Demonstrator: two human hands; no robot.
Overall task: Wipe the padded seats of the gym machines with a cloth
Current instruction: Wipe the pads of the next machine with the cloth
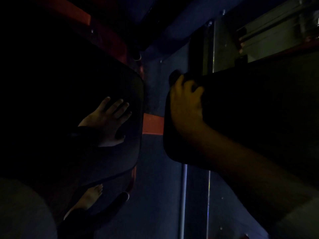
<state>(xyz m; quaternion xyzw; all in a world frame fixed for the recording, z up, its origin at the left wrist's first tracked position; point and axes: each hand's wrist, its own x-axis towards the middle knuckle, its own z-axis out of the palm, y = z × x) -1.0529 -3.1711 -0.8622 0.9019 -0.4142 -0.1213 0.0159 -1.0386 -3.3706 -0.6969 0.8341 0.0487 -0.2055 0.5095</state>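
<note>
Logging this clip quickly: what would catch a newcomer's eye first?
In dim light, two hands stand out: the left hand lies flat on the left padded seat, the right hand, fingers curled, sits at the corner of the right pad. An orange bar shows between the pads.

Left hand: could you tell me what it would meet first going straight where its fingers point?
The left hand, flat on the left seat pad, likely reaches that pad's rounded edge first.
</note>
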